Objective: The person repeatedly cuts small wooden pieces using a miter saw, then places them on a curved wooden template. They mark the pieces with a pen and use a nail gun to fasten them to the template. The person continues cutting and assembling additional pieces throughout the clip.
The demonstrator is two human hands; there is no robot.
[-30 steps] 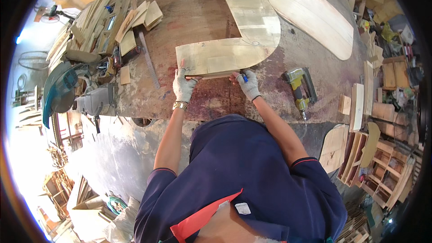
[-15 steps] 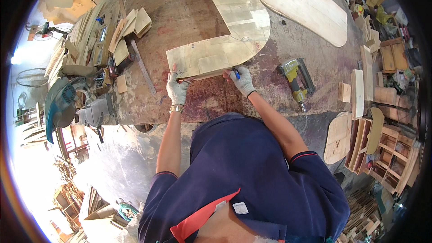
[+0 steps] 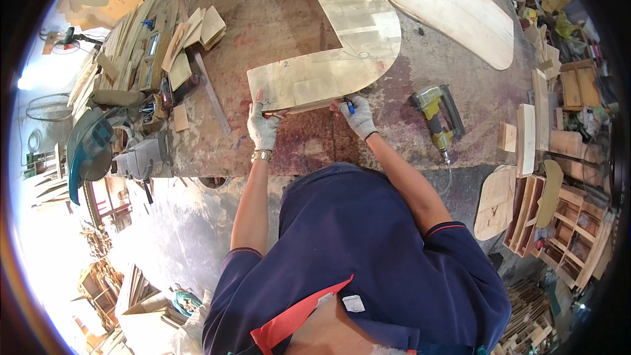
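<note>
One L-shaped panel (image 3: 322, 79) touches both hands (image 3: 263, 129) (image 3: 358, 118), extending beyond them.

Single head-worn fisheye, left one of a pair, looking steeply down past a navy-blue, red-trimmed shirt (image 3: 368, 236) at the nearby scuffed reddish-brown desk (image 3: 279, 16).

Panel (image 3: 368, 39) sits on the workbench (image 3: 276, 10), so call that the clock's centre. Board (image 3: 453, 16) is around 2:30, nail gun (image 3: 434, 115) about 4:30, both on the bench. Ruler (image 3: 212, 94) is just past 8, offcuts (image 3: 195, 33) by its far end near 9, saw (image 3: 97, 137) well out beyond the ruler.
</note>
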